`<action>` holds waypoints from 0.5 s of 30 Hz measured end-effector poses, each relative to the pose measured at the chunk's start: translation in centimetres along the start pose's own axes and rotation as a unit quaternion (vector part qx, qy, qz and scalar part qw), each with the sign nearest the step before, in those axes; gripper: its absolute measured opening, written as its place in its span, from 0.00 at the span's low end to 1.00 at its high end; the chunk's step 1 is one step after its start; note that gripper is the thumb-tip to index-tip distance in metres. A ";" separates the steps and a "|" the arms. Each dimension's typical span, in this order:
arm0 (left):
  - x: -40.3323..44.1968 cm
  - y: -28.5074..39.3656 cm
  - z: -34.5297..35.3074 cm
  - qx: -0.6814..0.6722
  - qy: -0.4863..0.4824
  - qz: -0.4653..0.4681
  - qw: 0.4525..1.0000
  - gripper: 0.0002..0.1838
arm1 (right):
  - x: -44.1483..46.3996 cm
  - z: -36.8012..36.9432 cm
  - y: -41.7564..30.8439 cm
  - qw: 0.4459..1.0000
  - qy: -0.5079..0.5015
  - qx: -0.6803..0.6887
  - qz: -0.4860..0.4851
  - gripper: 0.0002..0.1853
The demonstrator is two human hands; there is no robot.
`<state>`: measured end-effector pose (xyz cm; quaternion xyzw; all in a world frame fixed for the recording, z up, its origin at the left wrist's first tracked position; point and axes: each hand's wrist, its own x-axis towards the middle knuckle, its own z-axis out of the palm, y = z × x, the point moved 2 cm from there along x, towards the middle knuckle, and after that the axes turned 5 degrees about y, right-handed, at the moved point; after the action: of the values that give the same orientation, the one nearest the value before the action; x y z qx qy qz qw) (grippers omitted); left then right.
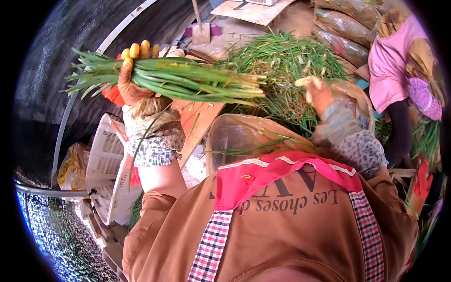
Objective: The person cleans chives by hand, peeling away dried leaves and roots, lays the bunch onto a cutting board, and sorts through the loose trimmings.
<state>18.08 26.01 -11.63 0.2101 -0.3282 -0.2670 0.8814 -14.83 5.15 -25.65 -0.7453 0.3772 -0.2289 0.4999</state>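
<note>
A thick bunch of long green stalks (188, 80) lies level in my left hand (134, 77), which wears a stained glove and has its fingers wrapped round the leafy part. The pale root ends point right. My right hand (319, 94), also gloved, is to the right of the root ends and apart from them. Its fingers are bent together near a small pale piece, and what they hold, if anything, is too small to name. Behind and below it lies a big pile of loose green stalks and trimmings (286, 61).
Clear plastic sheeting (239, 131) lies in front of my body. A white crate (105, 155) stands at the left, near a wooden board (199, 117). A co-worker in pink (390, 61) is at the right, by stacked bags (345, 26). A shovel (201, 33) stands at the back.
</note>
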 end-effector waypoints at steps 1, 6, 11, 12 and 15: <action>-0.2 -0.3 0.2 0.046 0.017 0.025 0.998 0.13 | 0.7 -0.4 0.2 0.996 0.042 -0.077 -0.007 0.17; 0.2 -2.6 1.1 0.030 -0.038 -0.007 0.999 0.14 | -0.5 1.5 -9.7 0.903 0.109 -0.222 -0.350 0.31; -0.7 -4.9 3.9 0.042 -0.035 -0.064 0.996 0.15 | -0.2 6.8 -13.2 0.889 0.039 -0.218 -0.401 0.18; -0.9 -5.2 3.8 0.054 -0.012 -0.084 0.995 0.14 | 1.3 6.4 -12.9 0.909 0.042 -0.183 -0.373 0.15; -1.3 -6.0 3.2 0.085 0.076 -0.138 0.984 0.13 | 2.1 2.7 -13.8 0.950 -0.210 0.187 -0.134 0.10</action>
<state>13.03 21.55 -13.35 0.3474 -0.2496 -0.3406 0.8373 -7.04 8.03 -14.16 -0.7133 0.1103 -0.1983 0.6631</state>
